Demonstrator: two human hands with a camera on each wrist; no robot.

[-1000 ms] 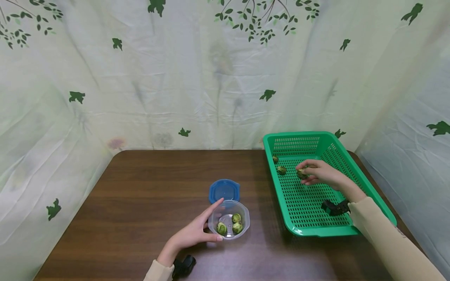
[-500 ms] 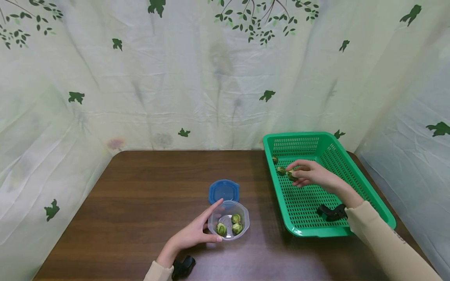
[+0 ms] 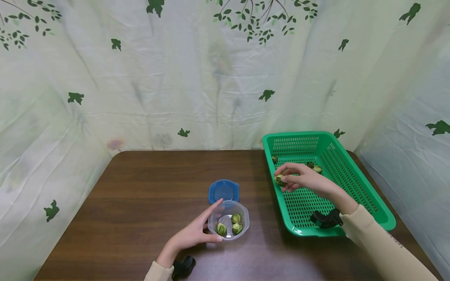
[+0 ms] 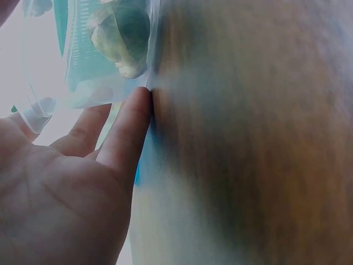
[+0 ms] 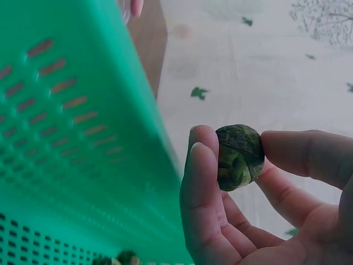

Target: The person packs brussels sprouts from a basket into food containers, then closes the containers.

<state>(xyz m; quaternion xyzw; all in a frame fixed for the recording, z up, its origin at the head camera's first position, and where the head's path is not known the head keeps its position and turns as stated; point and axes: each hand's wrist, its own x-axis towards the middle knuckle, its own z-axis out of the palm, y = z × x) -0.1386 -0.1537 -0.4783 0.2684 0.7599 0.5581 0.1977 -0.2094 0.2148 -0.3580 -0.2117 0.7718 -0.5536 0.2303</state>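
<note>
Where the held sprout [image 5: 240, 157] is: because it is small and round, the right hand [image 3: 302, 179] pinches it by the fingertips from opposite sides, presumably to keep it from rolling away; it hangs in the air beside the basket's left wall, its exact height hard to tell.
Left hand: clamped lightly around the near-left side of the tub [image 3: 222, 212], thumb at the front and a finger at the back of the rim, likely because so light a thing would slide if knocked.
Tub: upright on the bench [image 3: 158, 179], its mouth upward, with three sprouts [image 3: 221, 229] lying on its bottom; two are touching, the third sits apart to the left.
Lid [image 3: 224, 191]: blue, flat on the bench just behind the tub, off the mouth so that the inside can be reached.
Basket [image 3: 297, 208]: green, slotted, to the right of the tub, apparently put there to suit the right arm's reach.
Loose sprouts: two [image 3: 314, 168] side by side beyond the right hand, and one [image 3: 275, 159] against the left wall.
Two hands: well apart, one at each container.
</note>
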